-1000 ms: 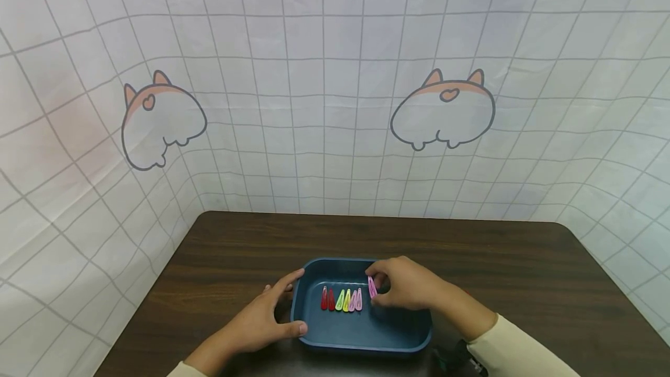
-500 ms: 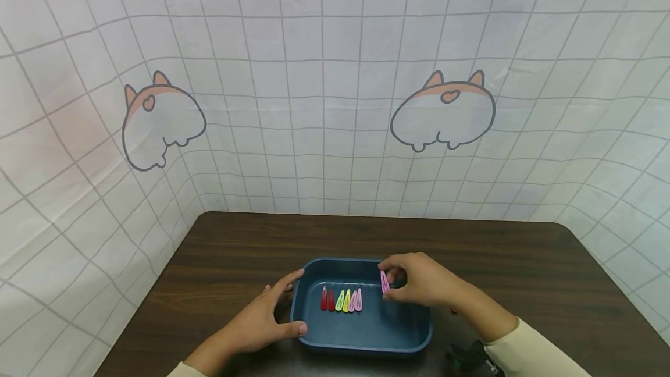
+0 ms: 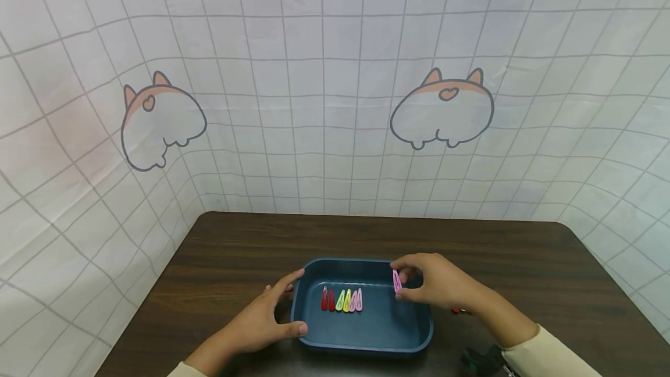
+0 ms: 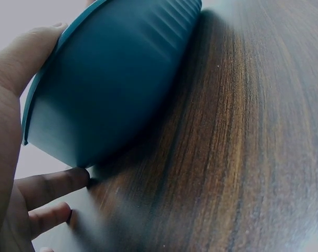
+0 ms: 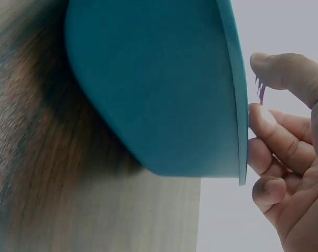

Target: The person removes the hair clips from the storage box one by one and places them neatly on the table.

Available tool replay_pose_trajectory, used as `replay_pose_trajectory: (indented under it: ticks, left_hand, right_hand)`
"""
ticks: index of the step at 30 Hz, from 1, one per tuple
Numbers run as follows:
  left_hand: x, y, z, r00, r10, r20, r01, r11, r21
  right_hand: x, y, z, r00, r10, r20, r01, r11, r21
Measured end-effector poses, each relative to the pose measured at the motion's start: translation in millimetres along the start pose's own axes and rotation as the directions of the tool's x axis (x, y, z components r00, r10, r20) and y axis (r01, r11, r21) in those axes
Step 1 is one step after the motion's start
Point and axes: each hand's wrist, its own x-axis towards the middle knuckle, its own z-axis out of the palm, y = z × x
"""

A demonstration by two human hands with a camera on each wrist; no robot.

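Note:
My right hand (image 3: 439, 278) pinches a pink snap hair clip (image 3: 396, 281) between thumb and fingers, over the right part of a blue tray (image 3: 361, 349). In the right wrist view the clip (image 5: 261, 89) shows as a thin purple sliver between the fingertips, beside the tray rim. A row of clips lies in the tray: two red clips (image 3: 327, 299), a green clip (image 3: 340, 300), a yellow clip (image 3: 347, 301) and two pink clips (image 3: 356, 300). My left hand (image 3: 262, 319) rests against the tray's left side, fingers extended, thumb at the rim.
The tray stands near the front of a dark wooden table (image 3: 251, 249). Small red items (image 3: 458, 310) lie right of the tray, partly behind the right forearm. A black object (image 3: 484, 361) sits by the right sleeve. A white checked cloth (image 3: 335, 132) hangs behind the table.
My right hand has moved rightward across the tray with the pink clip, away from the row. Small red items have come into view beside the forearm. The left hand and tray stay put.

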Motion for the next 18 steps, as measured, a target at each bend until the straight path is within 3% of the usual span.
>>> replay_pose_trajectory:
  ticks: [18]
  left_hand:
    - [-0.3, 1.1, -0.7, 1.0, 0.002, 0.0, -0.002, 1.0, -0.007]
  right_hand:
    - [-26.6, 17.5, -14.1, 0.998, 0.01, -0.06, -0.007, 0.999, 0.039]
